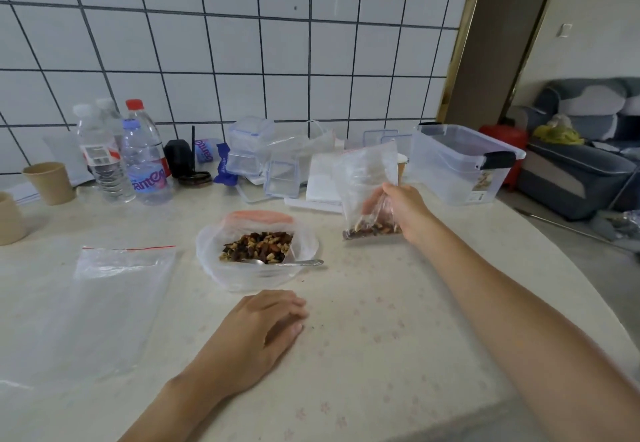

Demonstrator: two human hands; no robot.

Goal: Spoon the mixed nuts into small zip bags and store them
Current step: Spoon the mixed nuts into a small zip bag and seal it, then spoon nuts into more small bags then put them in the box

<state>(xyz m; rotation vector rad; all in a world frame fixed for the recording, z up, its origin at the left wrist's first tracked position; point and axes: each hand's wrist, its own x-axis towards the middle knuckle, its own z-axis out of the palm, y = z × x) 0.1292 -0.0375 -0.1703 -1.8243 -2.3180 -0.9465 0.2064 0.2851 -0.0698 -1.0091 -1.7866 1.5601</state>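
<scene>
Mixed nuts (372, 228) fill only the bottom of the small zip bag (367, 178), right of frame centre, pinched low by the right hand (401, 204). Its mouth looks unsealed, so tipping it toward the storage box (460, 164) at right could spill. More nuts sit in the open bag (256, 251) at centre, spoon (298, 262) inside. The left hand (263, 330) rests loosely curled, holding nothing.

light: even, soft daylight | shadows: faint | glare: mild on plastic | edges: wide-angle bowing | focus: slightly soft
</scene>
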